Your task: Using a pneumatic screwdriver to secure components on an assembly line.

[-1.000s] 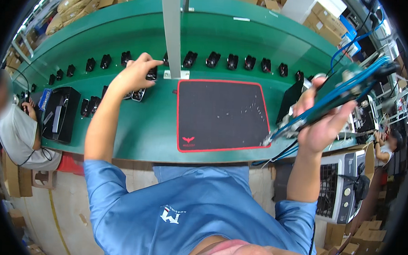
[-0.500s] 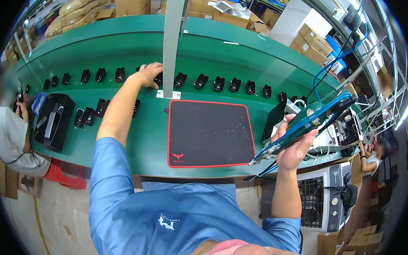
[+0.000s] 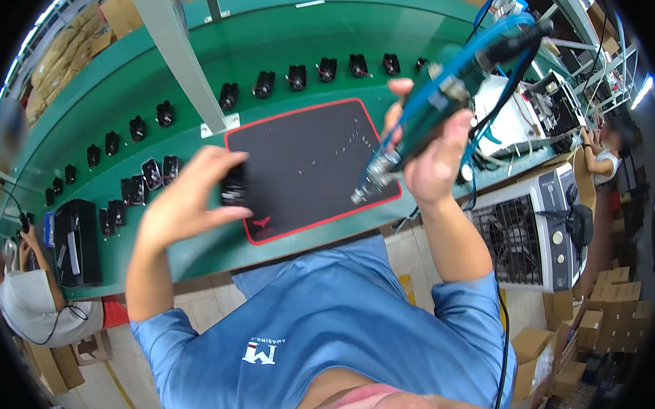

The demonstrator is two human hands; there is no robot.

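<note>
Left hand (image 3: 185, 198) grips one small black part (image 3: 233, 186) between the thumb, on the side toward the worktop's near edge, and the fingers, on the far side; hand and part are slightly blurred. The part is held over the left edge of a black mat (image 3: 310, 193) with red border; contact with the mat cannot be confirmed. Right hand (image 3: 433, 169) holds a green and black tool (image 3: 424, 132) with a blue hose (image 3: 462, 53) between thumb and fingers, tilted, its metal tip above the mat close to the near right corner; clearance cannot be determined. Small pale pieces (image 3: 356, 138) lie scattered on the mat, mostly toward its right edge. The mat rests on the green worktop (image 3: 201, 256), beside the near edge. Similar black units (image 3: 296, 77) stand spaced in a row along the worktop's far edge, passing a grey post (image 3: 173, 51). A second group of units (image 3: 133, 189) sits left of the mat, between that row and the near edge. A black box (image 3: 88, 239) occupies the near left corner area, beside a seated co-worker (image 3: 52, 313).
</note>
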